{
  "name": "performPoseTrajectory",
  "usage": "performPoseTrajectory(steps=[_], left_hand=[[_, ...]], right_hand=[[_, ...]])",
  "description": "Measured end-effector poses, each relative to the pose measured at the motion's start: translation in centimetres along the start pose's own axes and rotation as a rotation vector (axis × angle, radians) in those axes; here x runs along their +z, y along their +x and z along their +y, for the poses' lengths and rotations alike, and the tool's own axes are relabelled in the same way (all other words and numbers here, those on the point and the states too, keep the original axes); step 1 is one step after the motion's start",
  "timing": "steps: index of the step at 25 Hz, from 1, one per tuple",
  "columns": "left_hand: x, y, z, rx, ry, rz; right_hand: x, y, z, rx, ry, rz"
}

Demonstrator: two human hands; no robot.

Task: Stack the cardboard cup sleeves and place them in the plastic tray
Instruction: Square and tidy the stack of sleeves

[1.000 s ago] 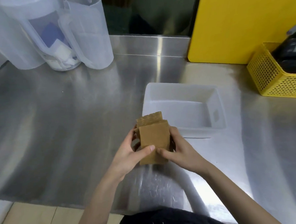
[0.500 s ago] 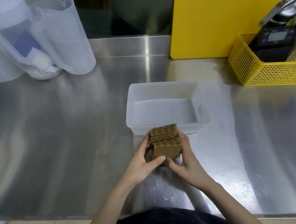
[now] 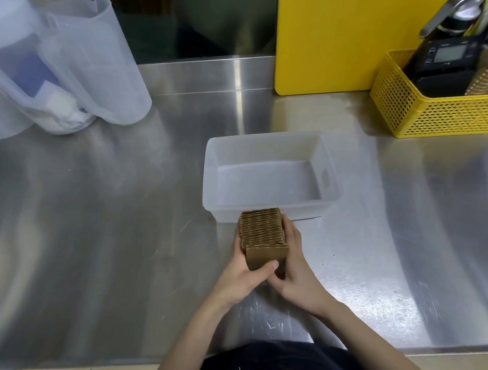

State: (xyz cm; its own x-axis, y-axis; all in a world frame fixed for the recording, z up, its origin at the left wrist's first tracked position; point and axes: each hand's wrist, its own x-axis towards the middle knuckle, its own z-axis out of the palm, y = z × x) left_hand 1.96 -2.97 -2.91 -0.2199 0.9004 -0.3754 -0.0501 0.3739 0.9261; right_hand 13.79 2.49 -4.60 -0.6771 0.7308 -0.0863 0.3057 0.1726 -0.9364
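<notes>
The brown corrugated cardboard cup sleeves (image 3: 263, 232) form one tight stack, flattened and standing on edge, their ridged edges facing up. The stack sits just in front of the translucent white plastic tray (image 3: 328, 163), which stands open and upright.

A commercial kitchen or café prep area — stainless-steel counter (image 3: 98, 235); clear plastic pitchers (image 3: 70, 69) at its far-left corner; yellow basket (image 3: 431, 112) holding a digital scale (image 3: 445, 58).
</notes>
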Motion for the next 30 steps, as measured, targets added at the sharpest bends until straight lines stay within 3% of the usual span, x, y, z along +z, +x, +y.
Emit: performPoseTrajectory(steps=[5, 9, 20, 30], left_hand=[[0.9, -0.1, -0.7, -0.011, -0.108, 0.018], [0.7, 0.3, -0.6, 0.034, -0.150, 0.032], [-0.2, 0.2, -1.3, 0.007, -0.007, 0.024], [-1.5, 0.5, -0.5, 0.098, 0.133, 0.041]], right_hand=[[0.6, 0.0, 0.0, 0.049, 0.173, 0.042], [0.3, 0.0, 0.0, 0.060, 0.178, 0.049], [-0.7, 0.0, 1.6, 0.075, 0.021, -0.008], [-1.1, 0.5, 2.4, 0.087, -0.030, -0.043]])
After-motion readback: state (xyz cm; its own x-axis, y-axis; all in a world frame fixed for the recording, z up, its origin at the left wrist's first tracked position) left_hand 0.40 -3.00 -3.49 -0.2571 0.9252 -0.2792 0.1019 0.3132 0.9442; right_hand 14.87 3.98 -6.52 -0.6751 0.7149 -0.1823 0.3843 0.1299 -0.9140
